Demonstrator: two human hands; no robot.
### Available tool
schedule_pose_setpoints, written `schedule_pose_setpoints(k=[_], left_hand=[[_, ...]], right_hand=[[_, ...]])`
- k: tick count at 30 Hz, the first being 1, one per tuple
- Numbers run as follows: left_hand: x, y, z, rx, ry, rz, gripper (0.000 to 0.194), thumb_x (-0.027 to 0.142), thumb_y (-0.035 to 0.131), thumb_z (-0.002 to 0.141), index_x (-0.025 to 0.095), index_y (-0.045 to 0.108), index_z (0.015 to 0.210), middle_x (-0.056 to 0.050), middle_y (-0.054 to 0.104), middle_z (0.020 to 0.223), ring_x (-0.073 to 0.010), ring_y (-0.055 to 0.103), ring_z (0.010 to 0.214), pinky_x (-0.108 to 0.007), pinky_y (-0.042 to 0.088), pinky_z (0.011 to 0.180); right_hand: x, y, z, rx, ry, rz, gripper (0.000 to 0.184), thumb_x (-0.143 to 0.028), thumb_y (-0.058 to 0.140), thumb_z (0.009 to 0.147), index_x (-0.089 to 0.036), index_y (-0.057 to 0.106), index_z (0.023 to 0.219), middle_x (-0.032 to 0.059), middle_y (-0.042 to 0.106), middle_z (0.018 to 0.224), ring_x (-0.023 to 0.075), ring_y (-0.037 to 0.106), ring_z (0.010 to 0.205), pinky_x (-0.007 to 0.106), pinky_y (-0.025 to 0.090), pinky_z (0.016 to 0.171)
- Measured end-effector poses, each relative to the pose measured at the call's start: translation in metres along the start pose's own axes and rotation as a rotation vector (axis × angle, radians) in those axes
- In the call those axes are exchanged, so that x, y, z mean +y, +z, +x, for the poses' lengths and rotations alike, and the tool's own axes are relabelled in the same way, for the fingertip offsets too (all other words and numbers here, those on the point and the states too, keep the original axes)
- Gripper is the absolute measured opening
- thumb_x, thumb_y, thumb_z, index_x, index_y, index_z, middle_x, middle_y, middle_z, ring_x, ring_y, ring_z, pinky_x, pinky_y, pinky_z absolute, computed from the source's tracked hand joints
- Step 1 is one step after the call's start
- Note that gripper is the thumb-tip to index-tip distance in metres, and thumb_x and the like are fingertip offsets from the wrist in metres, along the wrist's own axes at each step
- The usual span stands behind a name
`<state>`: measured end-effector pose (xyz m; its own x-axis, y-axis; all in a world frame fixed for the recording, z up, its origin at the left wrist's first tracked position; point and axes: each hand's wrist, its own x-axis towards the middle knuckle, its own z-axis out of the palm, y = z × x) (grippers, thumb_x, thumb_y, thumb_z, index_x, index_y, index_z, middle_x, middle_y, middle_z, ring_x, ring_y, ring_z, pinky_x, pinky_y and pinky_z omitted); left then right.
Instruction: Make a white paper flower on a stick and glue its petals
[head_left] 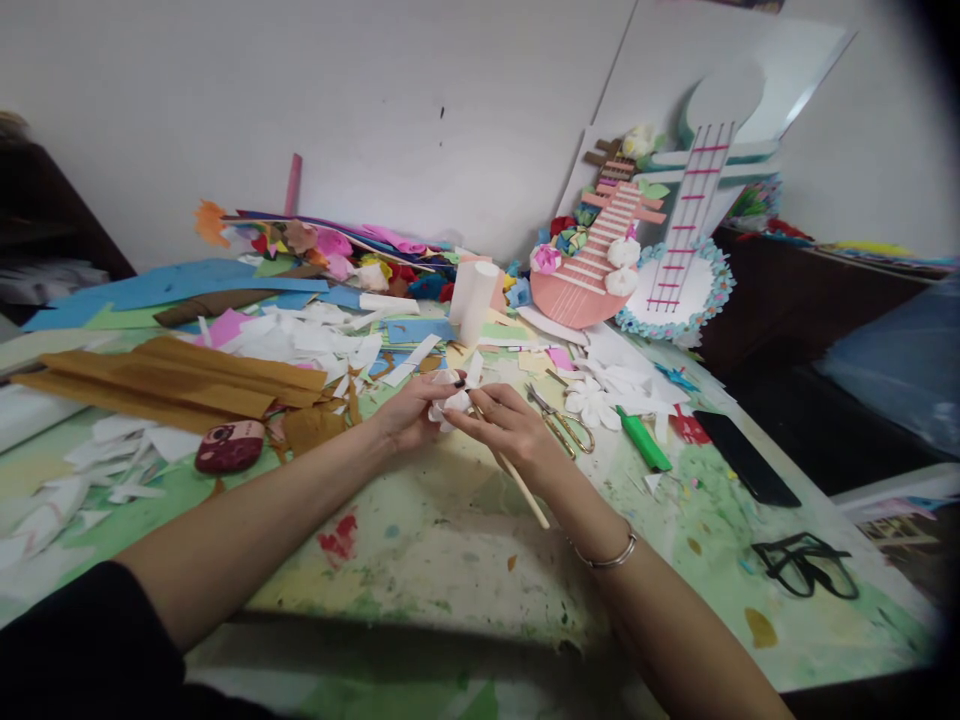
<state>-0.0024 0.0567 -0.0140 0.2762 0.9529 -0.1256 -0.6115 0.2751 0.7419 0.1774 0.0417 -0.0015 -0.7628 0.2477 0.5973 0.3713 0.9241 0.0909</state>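
Above the middle of the table, my left hand is closed on a small white paper flower. My right hand meets it from the other side, its fingers bent round a thin pale wooden stick that slants down toward me. The stick's upper end is hidden among the fingers at the flower. Just right of the hands lie gold-handled scissors and several white paper petal shapes. A white paper roll stands upright behind the hands.
Brown crepe paper, white scraps and a dark red case lie left. Rightward are a green tube, a black phone and glasses. Paper instrument models lean at the back right.
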Motion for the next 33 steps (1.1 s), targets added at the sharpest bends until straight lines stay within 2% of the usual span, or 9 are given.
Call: schedule_pose_setpoints(k=[12,17,26,29,33], left_hand=[[0.0005,-0.0033,0.0029,-0.014,-0.014,0.047,0.018,0.0,0.067,0.064,0.007,0.063,0.081,-0.005,0.065,0.066,-0.0115,0.061,0.052,-0.017,0.045,0.044],[0.0018,-0.0013,0.0026,0.021,-0.023,0.054,0.018,-0.001,0.065,0.064,0.008,0.063,0.08,-0.004,0.065,0.065,-0.0112,0.06,0.049,-0.017,0.044,0.042],[0.0022,-0.0007,0.0024,-0.044,-0.047,0.031,0.018,0.001,0.068,0.061,0.007,0.064,0.078,-0.002,0.062,0.059,-0.009,0.056,0.044,-0.016,0.039,0.038],[0.0007,-0.003,0.0032,0.004,-0.029,0.043,0.023,0.003,0.071,0.06,0.008,0.064,0.081,-0.003,0.065,0.063,-0.01,0.059,0.048,-0.017,0.042,0.042],[-0.0008,-0.005,0.0036,0.04,0.06,0.118,0.042,0.012,0.083,0.055,0.008,0.065,0.093,-0.004,0.068,0.069,-0.0103,0.06,0.052,-0.018,0.044,0.047]], right_hand=[[-0.0008,-0.0039,0.0017,-0.064,-0.022,-0.07,0.035,-0.012,0.037,0.096,-0.019,0.057,0.124,0.0104,0.059,0.107,0.0171,0.05,0.105,0.035,0.049,0.094],[-0.001,-0.0041,0.0022,-0.067,-0.037,-0.078,0.035,-0.012,0.037,0.096,-0.017,0.058,0.124,0.0103,0.059,0.105,0.0175,0.051,0.103,0.035,0.048,0.094],[-0.0003,-0.0023,0.001,-0.071,-0.045,-0.064,0.036,-0.01,0.04,0.094,-0.016,0.057,0.126,0.0097,0.061,0.103,0.0172,0.051,0.104,0.033,0.048,0.094],[0.0009,0.0018,-0.0005,0.011,-0.025,-0.004,0.037,-0.009,0.043,0.094,-0.015,0.057,0.127,0.0099,0.064,0.102,0.0167,0.054,0.104,0.033,0.049,0.093],[0.0041,0.0054,-0.0029,0.315,0.178,0.184,0.033,-0.012,0.051,0.091,-0.018,0.063,0.121,0.0078,0.07,0.1,0.0141,0.063,0.093,0.027,0.055,0.082]])
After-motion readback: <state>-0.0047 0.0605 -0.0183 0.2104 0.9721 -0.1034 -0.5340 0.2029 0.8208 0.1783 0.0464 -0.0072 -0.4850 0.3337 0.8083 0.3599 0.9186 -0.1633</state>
